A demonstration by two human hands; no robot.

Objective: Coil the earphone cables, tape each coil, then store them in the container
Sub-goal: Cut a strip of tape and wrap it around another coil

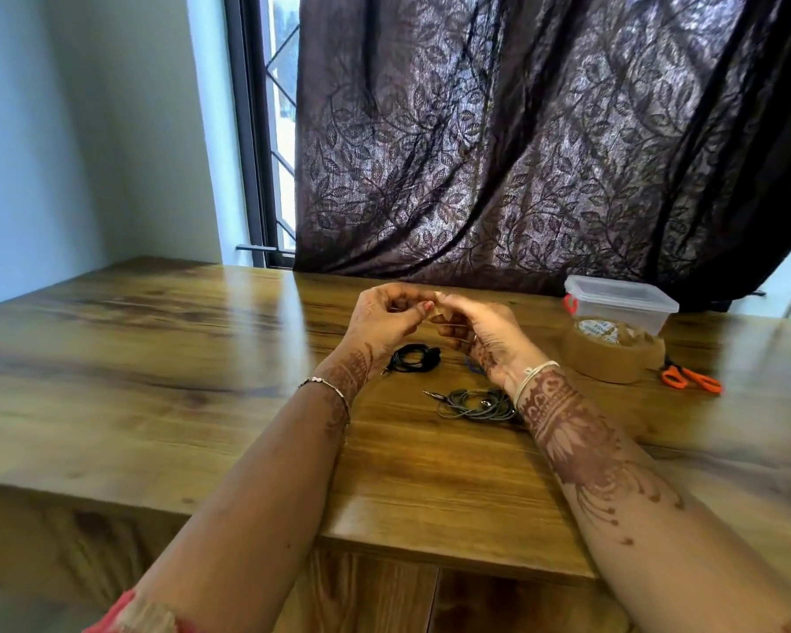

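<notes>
My left hand (387,319) and my right hand (480,333) meet above the table, fingers curled, pinching a small piece of brown tape (437,308) between them. Below my left hand lies a black earphone coil (414,358) on the wood. A grey-green earphone coil (473,404) with its jack pointing left lies near my right wrist. A bit of blue cable (473,367) peeks out under my right hand. The clear plastic container (619,301) with its lid on stands at the back right, behind a roll of brown tape (613,351).
Orange-handled scissors (690,379) lie right of the tape roll. The wooden table (156,367) ends at a front edge near my forearms. A dark patterned curtain (521,139) hangs behind the table, beside a window and pale wall.
</notes>
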